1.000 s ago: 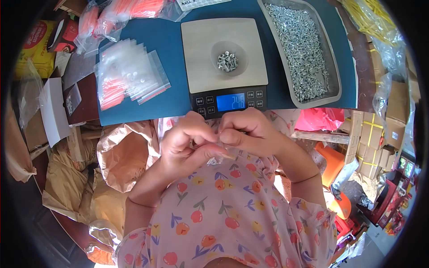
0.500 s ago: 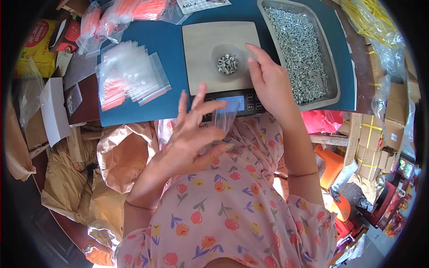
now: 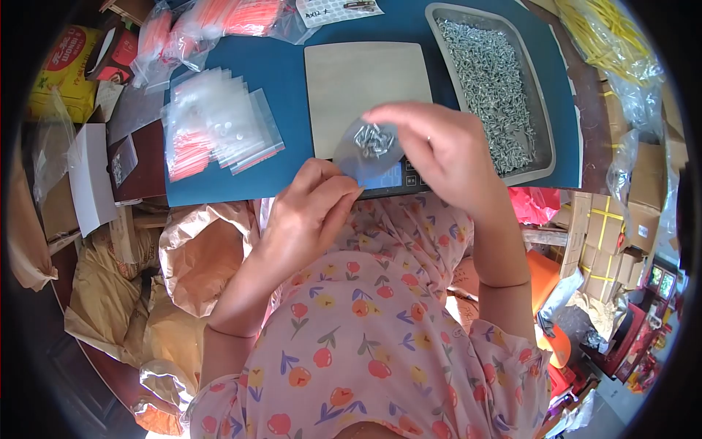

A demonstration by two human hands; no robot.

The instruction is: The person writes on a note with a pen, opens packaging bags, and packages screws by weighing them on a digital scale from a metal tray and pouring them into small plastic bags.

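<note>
My right hand (image 3: 446, 150) grips the rim of a small clear dish (image 3: 351, 146) between thumb and fingers. Several short metal screws (image 3: 375, 140) lie in the dish, which is tilted over the front edge of the scale (image 3: 365, 77). Just left of the dish, my left hand (image 3: 313, 205) has its fingers pinched on a clear plastic bag, whose small part by the dish is hard to make out. Behind the dish, the scale's lit display (image 3: 391, 175) is partly covered.
A grey tray (image 3: 550, 146) full of screws stands right of the scale. Flat zip bags (image 3: 219, 121) lie to the left on the blue mat (image 3: 292, 88). Bundled bags (image 3: 241, 18) and a marked label sheet (image 3: 329, 10) are at the back. Paper sacks (image 3: 197, 256) stand below left.
My right hand has lifted the dish of screws off the scale plate and brought it towards me. My left hand's spread fingers have closed, and it has come up beside the dish.
</note>
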